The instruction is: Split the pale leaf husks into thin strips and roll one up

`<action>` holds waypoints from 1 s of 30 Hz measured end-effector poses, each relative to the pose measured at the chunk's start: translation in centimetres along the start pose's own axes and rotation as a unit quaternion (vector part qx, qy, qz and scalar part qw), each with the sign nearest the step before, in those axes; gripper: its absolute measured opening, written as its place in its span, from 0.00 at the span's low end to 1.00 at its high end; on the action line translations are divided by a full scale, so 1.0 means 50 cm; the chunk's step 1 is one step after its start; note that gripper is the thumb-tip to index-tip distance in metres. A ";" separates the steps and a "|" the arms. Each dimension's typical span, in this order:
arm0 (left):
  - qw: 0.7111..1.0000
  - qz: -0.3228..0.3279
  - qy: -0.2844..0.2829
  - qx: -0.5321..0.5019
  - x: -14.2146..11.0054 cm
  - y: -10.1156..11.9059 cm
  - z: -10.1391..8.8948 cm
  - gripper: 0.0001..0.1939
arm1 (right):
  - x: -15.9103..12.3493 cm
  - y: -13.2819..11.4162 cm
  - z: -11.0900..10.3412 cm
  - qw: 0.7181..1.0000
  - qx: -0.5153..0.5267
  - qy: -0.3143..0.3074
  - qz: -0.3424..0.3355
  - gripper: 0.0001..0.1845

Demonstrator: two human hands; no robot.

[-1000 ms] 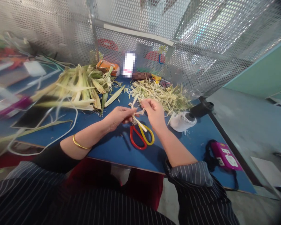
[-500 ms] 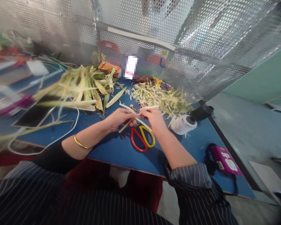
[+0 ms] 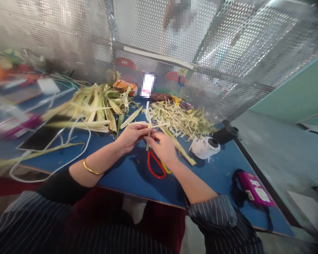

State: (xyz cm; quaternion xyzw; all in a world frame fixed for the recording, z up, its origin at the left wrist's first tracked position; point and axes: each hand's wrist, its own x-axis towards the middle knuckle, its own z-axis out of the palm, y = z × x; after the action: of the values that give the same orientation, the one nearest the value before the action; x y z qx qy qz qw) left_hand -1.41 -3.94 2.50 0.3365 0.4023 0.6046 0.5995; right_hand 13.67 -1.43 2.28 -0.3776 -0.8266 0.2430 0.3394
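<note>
Above the blue table (image 3: 127, 173) my left hand (image 3: 132, 135) and my right hand (image 3: 163, 148) meet, both pinched on thin pale palm-leaf strips (image 3: 148, 121) that cross between the fingers. One longer strip (image 3: 178, 146) trails off to the right, down onto the table. Red and yellow handled scissors (image 3: 156, 165) lie on the table just under my right hand, partly hidden by it. A gold bangle sits on my left wrist.
A heap of long green-yellow leaves (image 3: 92, 104) lies at the back left, a pile of leaf scraps (image 3: 185, 120) at the back right. A white thread spool (image 3: 205, 148), a pink device (image 3: 254, 185), a dark tablet (image 3: 39, 135) with white cable, and a perforated metal screen (image 3: 201, 53) surround the work spot.
My right hand moved down and left, over the scissors. The strips are now crossed upright between both hands, and a long strip hangs to the right.
</note>
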 end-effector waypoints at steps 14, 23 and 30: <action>0.996 -0.035 0.063 -0.047 0.005 -0.007 0.002 0.06 | -0.006 -0.009 0.004 0.994 -0.060 -0.055 -0.069 0.14; 0.998 -0.037 0.041 0.008 0.003 -0.001 -0.005 0.07 | 0.016 0.022 -0.025 0.930 -0.309 0.065 -0.188 0.13; 0.985 -0.010 0.065 0.159 0.003 -0.004 -0.005 0.11 | 0.007 0.006 -0.013 0.910 -0.350 0.009 -0.223 0.16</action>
State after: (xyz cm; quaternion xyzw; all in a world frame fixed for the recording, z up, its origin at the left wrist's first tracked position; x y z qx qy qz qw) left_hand -1.55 -3.80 2.18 0.3837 0.5348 0.5476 0.5166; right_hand 14.12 -0.88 2.63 -0.2805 -0.9181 -0.1475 0.2379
